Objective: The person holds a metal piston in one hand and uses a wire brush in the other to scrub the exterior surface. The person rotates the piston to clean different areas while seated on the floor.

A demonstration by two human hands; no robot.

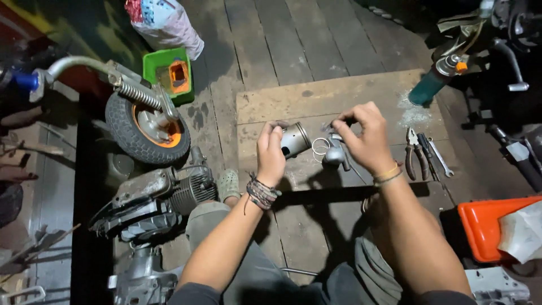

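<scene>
Surrounding the work area: small wheel [148, 127] with orange hub at far left, engine block [169, 195] just near of it, pliers [415, 152] and wrench [440, 158] lying right on the plywood sheet [316, 99]. Left hand [270, 152] pinches the metal piston [295, 139] by its edge; long axis tilts, open end facing far-right. Right hand [364, 138] has its fingertips pressed together on a small part, too small to identify. Thin rings [320, 146] lie between the hands. Green tray [167, 73], far left, contains an orange block. Orange bin [491, 226], near right, holds crumpled paper.
</scene>
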